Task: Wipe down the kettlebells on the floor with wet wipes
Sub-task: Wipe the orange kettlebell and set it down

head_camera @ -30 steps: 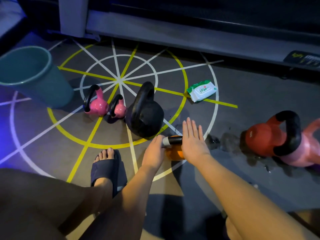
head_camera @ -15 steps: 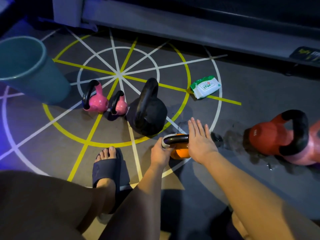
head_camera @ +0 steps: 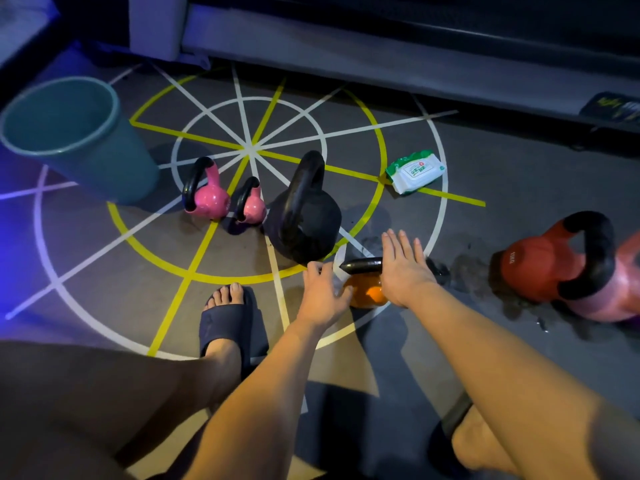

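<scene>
Gym floor, near side — my left hand [head_camera: 323,289] pinches a wipe [head_camera: 338,260] at the orange kettlebell [head_camera: 367,293]; right hand [head_camera: 401,268] flat on it, fingers straight.

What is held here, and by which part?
Left hand pinches what looks like a white wet wipe at the end of the black handle of the orange kettlebell. Right hand lies flat on that handle, gripping nothing.

A wheel of yellow and white lines [head_camera: 247,148] is painted on the grey floor. A teal bin [head_camera: 86,147] stands at the wheel's left side. A dark slipper [head_camera: 225,327] on a bare foot rests on its near rim. A long grey machine base [head_camera: 346,60] runs beyond its far side. Dark wet patches [head_camera: 467,268] lie just right of it.
</scene>
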Tool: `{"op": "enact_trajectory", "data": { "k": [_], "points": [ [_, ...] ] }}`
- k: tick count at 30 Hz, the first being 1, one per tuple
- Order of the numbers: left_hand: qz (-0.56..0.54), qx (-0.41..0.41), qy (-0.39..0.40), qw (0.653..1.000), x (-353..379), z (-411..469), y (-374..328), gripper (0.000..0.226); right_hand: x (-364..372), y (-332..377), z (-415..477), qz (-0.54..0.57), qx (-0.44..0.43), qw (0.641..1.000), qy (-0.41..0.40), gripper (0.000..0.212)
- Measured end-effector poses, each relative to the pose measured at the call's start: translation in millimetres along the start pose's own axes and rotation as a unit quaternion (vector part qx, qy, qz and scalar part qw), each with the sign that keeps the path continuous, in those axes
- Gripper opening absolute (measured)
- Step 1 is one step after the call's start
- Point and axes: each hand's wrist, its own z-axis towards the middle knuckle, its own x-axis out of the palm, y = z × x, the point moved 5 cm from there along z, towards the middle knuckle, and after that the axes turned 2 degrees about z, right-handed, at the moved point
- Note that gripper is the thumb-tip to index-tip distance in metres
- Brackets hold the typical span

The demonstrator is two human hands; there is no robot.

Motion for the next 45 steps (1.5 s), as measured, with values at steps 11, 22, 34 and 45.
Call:
{"op": "enact_trajectory", "data": {
  "k": [11,22,34,45],
  "points": [
    [-0.082,0.005,-0.048,0.995,-8.2,-16.2,13.3,0.01,-0.8,1.6,-4.4,0.027,0.002,1.0,-0.007,0.087],
    [-0.01,-0.031,-0.098,0.995,9.4,15.1,10.0,0.019,4.5,2.3,-2.1,-0.005,0.015,0.997,-0.07,0.086],
    [-0.116,-0.147,-0.068,0.98,30.4,25.7,17.3,0.052,4.4,0.4,-0.5,-0.004,0.013,0.998,-0.064,0.082],
    [-0.026,0.065,-0.138,0.988,5.6,9.0,-15.8,0.032,6.4,0.2,-1.4,0.012,0.024,0.998,-0.053,0.079]
  ]
}}
